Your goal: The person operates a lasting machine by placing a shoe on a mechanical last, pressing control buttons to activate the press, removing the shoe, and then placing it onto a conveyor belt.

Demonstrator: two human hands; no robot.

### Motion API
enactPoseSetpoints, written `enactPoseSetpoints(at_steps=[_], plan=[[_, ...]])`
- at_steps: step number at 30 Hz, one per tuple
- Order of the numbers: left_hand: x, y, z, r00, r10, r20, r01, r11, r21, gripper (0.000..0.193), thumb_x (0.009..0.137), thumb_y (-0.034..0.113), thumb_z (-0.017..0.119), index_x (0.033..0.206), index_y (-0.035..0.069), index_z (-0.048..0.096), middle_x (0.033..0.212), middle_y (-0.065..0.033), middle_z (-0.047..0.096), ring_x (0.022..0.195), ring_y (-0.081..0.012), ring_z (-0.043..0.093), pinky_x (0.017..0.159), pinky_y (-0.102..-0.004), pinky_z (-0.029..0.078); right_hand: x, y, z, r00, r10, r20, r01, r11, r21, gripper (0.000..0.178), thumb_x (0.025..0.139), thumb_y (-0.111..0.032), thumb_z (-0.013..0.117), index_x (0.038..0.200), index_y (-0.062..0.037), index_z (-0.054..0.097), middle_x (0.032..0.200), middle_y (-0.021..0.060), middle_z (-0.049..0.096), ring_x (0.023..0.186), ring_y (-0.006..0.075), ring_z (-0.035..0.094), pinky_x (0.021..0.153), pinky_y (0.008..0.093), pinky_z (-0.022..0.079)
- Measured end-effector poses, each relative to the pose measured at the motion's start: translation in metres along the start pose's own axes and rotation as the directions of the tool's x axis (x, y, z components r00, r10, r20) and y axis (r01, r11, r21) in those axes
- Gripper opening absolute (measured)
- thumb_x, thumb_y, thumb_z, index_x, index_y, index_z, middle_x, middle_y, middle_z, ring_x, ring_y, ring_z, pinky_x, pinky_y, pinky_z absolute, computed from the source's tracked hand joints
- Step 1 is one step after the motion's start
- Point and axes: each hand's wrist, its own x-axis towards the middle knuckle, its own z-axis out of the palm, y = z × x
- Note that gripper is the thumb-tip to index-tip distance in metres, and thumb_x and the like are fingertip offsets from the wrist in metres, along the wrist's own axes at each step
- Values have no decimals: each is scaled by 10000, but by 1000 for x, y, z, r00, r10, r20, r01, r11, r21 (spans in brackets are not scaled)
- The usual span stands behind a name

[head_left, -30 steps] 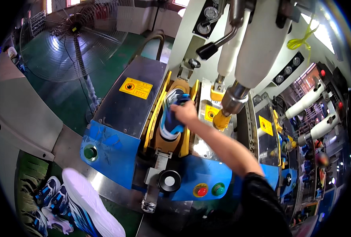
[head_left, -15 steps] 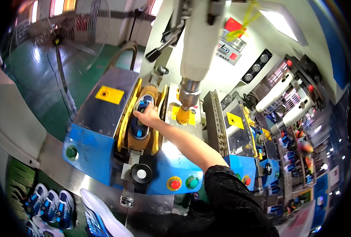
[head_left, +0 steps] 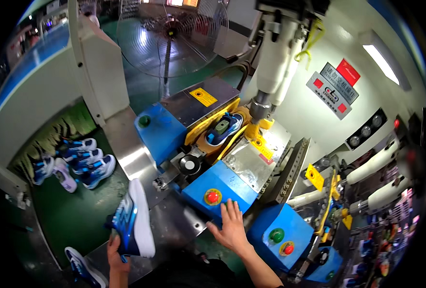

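Note:
My left hand grips a blue-and-white sneaker by its heel end, toe up and the white sole facing right. Fingers spread, my right hand rests at the front of a blue control box. Its fingertips cover most of a green push button, and a red button sits just left of them. Farther off, another blue sneaker lies between the yellow side pads of the press, untouched by either hand. A yellow-tipped press rod stands right beside it.
At left, several sneakers stand on a green conveyor surface. One more sneaker lies at the lower left. A caged fan stands behind. To the right is a second press station with a blue box.
My right hand has left the sneaker in the press and come back to the control box buttons. My left hand now shows, holding its sneaker. The view has turned left.

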Motion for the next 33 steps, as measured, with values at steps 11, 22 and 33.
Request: enactPoseSetpoints(at_steps=[11,22,33], plan=[[-157,2,-111,932,-16,-362,10,1000,-20,353,953,203,613,1262,37,575,1135,-97,674,1019,-223,653,953,-364,505,-194,-54,51,915,-250,317,-46,716,697,373,876,-120,693,1221,-2,612,1088,159,689,974,216,694,847,316,543],[-95,-22,-298,772,469,-429,257,386,886,1011,734,240,822,1467,-114,222,1396,-302,404,1305,-446,423,1105,-443,348,-162,-88,164,933,-82,350,-163,771,615,337,912,-54,637,1218,77,584,1090,159,695,1013,166,662,870,287,530],[95,164,-415,730,676,98,-194,68,979,748,871,248,706,1447,-38,325,1430,-295,401,1345,-448,390,1126,-474,337,-39,-419,266,646,-565,513,111,734,669,373,910,-134,672,1246,7,593,1178,164,674,1065,274,683,918,353,546]])
